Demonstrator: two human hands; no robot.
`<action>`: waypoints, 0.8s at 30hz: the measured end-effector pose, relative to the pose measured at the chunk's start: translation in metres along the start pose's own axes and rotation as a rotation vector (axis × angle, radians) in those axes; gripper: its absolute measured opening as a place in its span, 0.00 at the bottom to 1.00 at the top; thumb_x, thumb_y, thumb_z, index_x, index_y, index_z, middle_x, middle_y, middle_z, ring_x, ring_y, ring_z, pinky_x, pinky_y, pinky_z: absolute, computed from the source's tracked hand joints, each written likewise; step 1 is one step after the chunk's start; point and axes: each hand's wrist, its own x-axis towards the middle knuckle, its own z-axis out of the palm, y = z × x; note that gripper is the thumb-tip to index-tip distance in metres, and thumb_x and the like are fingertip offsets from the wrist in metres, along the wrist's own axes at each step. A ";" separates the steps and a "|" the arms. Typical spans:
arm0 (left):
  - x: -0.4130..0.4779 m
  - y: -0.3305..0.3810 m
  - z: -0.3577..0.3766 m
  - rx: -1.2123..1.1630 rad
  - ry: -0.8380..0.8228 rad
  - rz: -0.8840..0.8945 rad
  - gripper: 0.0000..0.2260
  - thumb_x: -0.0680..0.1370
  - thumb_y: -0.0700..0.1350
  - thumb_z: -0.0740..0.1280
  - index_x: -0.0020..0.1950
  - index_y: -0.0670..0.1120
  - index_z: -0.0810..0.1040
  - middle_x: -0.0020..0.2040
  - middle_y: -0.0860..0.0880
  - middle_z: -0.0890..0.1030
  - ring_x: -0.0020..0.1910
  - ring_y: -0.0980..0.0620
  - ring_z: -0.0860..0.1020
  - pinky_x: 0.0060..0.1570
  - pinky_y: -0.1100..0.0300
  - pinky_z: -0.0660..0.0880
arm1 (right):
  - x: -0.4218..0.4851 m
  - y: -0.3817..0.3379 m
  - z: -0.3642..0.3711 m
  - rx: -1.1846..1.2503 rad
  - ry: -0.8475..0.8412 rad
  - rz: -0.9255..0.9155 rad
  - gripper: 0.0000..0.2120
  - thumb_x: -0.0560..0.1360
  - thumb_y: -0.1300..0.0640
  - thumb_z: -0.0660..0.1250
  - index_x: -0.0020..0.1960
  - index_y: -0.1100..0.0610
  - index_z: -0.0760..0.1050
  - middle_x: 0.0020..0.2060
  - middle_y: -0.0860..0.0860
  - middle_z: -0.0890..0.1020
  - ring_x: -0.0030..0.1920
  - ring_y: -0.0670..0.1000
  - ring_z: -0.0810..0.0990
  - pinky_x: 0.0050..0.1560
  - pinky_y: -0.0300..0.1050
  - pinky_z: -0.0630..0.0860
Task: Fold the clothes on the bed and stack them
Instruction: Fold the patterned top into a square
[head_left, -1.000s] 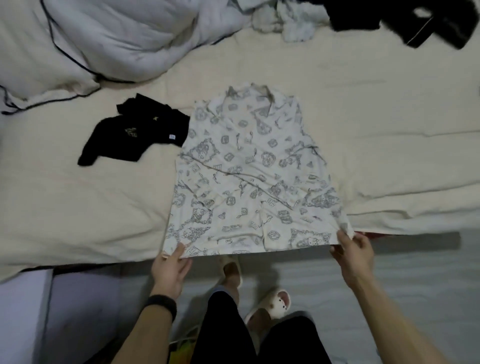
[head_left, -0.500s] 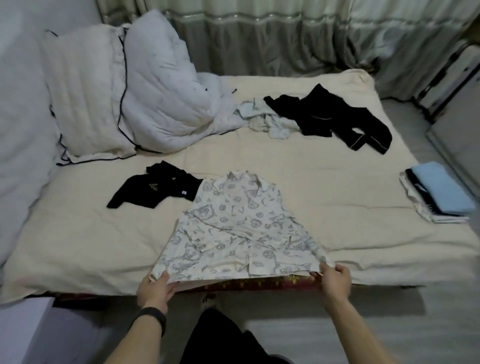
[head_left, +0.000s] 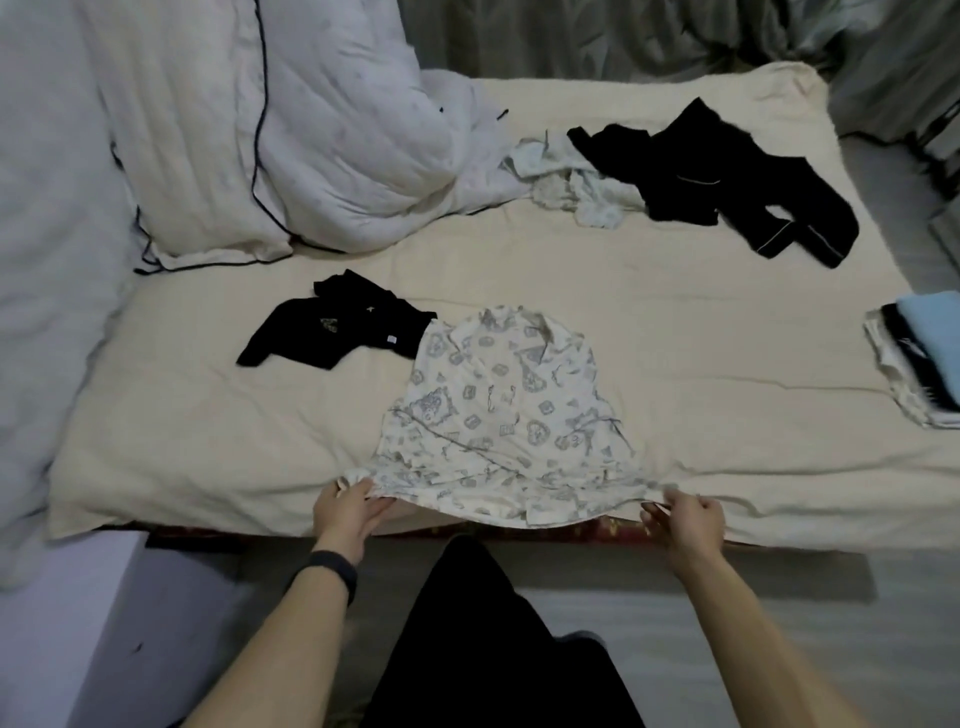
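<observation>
A white patterned pyjama shirt (head_left: 498, 410) lies flat on the cream bed (head_left: 208, 447), sleeves folded in, collar pointing away from me. My left hand (head_left: 345, 512) pinches its bottom left corner at the bed's near edge. My right hand (head_left: 685, 522) pinches its bottom right corner. The hem between them is lifted slightly and sags. A small black top (head_left: 337, 330) lies crumpled just left of the shirt's collar. Black pyjamas (head_left: 727, 176) and a pale garment (head_left: 571, 182) lie in a heap at the far right.
A stack of folded clothes (head_left: 919, 353) with a light blue piece on top sits at the bed's right edge. A white quilt (head_left: 332, 130) and pillow (head_left: 171, 135) fill the far left. Curtains hang behind. My black-clad legs stand at the bed's near side.
My head has tilted up and then back down a little, so the view takes in the whole bed. Both hands have raised the shirt's bottom hem off the bed's edge.
</observation>
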 end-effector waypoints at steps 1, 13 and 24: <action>0.009 0.008 0.007 -0.005 0.000 0.004 0.07 0.82 0.35 0.65 0.59 0.41 0.72 0.56 0.36 0.81 0.41 0.44 0.83 0.52 0.50 0.79 | 0.006 -0.009 0.011 0.021 0.004 0.006 0.21 0.80 0.67 0.62 0.72 0.64 0.64 0.52 0.61 0.76 0.38 0.55 0.81 0.26 0.42 0.80; 0.221 0.139 0.182 0.049 -0.039 0.035 0.24 0.82 0.39 0.65 0.78 0.41 0.64 0.54 0.39 0.82 0.45 0.46 0.86 0.50 0.53 0.80 | 0.164 -0.126 0.233 0.098 0.029 -0.025 0.09 0.79 0.69 0.62 0.59 0.64 0.71 0.44 0.61 0.76 0.34 0.54 0.79 0.28 0.42 0.80; 0.345 0.113 0.296 1.198 -0.184 1.111 0.17 0.78 0.48 0.66 0.63 0.40 0.80 0.58 0.43 0.81 0.59 0.40 0.78 0.60 0.47 0.74 | 0.265 -0.084 0.343 -1.049 -0.249 -0.853 0.22 0.80 0.46 0.61 0.67 0.58 0.76 0.62 0.57 0.81 0.64 0.58 0.73 0.65 0.54 0.69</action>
